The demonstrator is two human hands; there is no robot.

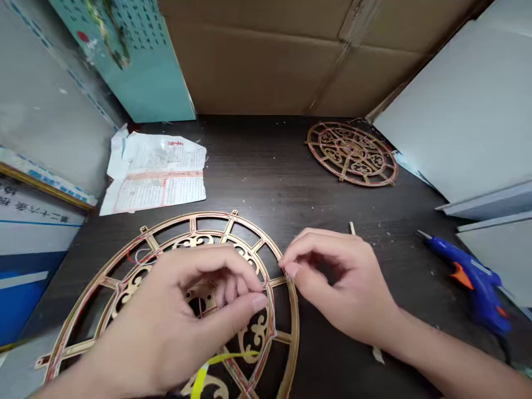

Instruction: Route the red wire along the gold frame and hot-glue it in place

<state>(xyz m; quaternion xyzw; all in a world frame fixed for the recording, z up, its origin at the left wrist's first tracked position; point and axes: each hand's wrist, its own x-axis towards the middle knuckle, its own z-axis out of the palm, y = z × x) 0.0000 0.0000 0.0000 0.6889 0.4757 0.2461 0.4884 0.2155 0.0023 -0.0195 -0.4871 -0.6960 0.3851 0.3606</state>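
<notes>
A large round openwork wooden frame (pixel 233 215), with spokes, scrollwork and thin red and white wires along its rings, lies on the dark table under my hands. My left hand (pixel 178 316) is over its middle, thumb and forefinger pinched at the inner ring; anything between them is too small to make out. At the right part of the outer rim, my right hand (pixel 341 277) also pinches with thumb and forefinger, and what it grips there is hidden. A bright yellow strip (pixel 200 381) shows below my left hand, over the frame.
A second, similar round frame (pixel 341 177) lies at the back right. The blue glue gun (pixel 465 271) with an orange trigger rests at the right. Torn printed paper (pixel 166 188) lies at the back left. Cardboard (pixel 266 61) stands behind, white panels (pixel 465 105) at the right.
</notes>
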